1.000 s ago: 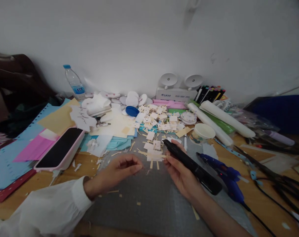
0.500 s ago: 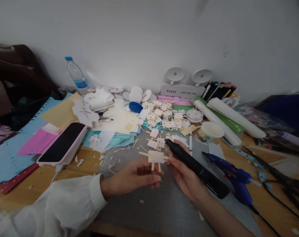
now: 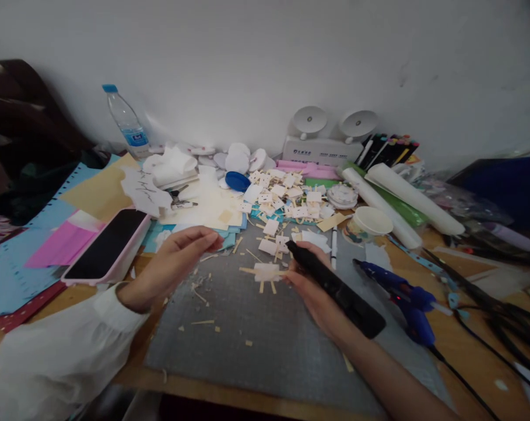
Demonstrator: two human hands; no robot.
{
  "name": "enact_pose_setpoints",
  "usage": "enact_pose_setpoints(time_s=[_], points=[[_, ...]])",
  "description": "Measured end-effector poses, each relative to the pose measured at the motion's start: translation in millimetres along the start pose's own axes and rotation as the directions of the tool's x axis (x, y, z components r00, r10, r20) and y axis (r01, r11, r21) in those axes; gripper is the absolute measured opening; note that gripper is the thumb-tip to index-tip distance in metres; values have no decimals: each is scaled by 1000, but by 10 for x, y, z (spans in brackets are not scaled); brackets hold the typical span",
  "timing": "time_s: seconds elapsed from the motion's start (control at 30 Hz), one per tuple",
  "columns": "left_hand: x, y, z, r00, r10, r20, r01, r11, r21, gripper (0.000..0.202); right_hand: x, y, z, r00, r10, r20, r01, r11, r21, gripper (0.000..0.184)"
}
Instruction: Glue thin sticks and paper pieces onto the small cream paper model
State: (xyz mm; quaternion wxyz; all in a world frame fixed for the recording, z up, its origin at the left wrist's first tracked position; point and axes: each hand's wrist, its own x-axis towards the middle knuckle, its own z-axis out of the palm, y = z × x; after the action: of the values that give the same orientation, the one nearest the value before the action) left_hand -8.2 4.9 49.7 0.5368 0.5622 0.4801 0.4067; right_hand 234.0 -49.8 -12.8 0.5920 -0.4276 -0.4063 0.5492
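Observation:
My right hand [image 3: 311, 292] is closed around a long black pen-shaped tool [image 3: 339, 289] that points up and left over the grey cutting mat [image 3: 265, 345]. Its fingertips also pinch a small cream paper piece with thin strips sticking out [image 3: 266, 272], held just above the mat. My left hand [image 3: 172, 263], in a white sleeve, hovers over the mat's left edge beside blue paper. Its thumb and fingers are pressed together; I cannot see anything between them. Cream scraps lie scattered on the mat.
A phone in a pink case [image 3: 107, 251] lies left on coloured paper sheets. A heap of small cream paper pieces [image 3: 286, 199], a paper cup [image 3: 370, 225], white rolls [image 3: 405, 202], a blue glue gun [image 3: 400, 292] and black cables [image 3: 488, 301] lie behind and right. A water bottle [image 3: 125, 124] stands by the wall.
My left hand has drawn back to the left and up, away from the cream paper piece. My right hand keeps the black tool and the piece, shifted slightly up.

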Motion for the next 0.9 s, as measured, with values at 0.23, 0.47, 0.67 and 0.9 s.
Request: enact_pose_setpoints(time_s=[0.23, 0.47, 0.67, 0.9], points=[[241, 66, -100, 946, 325, 2, -294, 852, 433, 20, -54, 176, -20, 973, -148, 176, 212, 876, -432, 42], [452, -173, -83, 885, 439, 152, -434, 664, 609, 26, -111, 46, -9, 924, -264, 276, 381, 577, -723, 35], [501, -120, -101, 831, 474, 291, -522, 485, 702, 18, -54, 29, -62, 881, -399, 254, 430, 454, -780, 31], [519, -137, -142, 807, 412, 423, -578, 404, 709, 28, -57, -7, -62, 907, -403, 125, 360, 583, -728, 28]])
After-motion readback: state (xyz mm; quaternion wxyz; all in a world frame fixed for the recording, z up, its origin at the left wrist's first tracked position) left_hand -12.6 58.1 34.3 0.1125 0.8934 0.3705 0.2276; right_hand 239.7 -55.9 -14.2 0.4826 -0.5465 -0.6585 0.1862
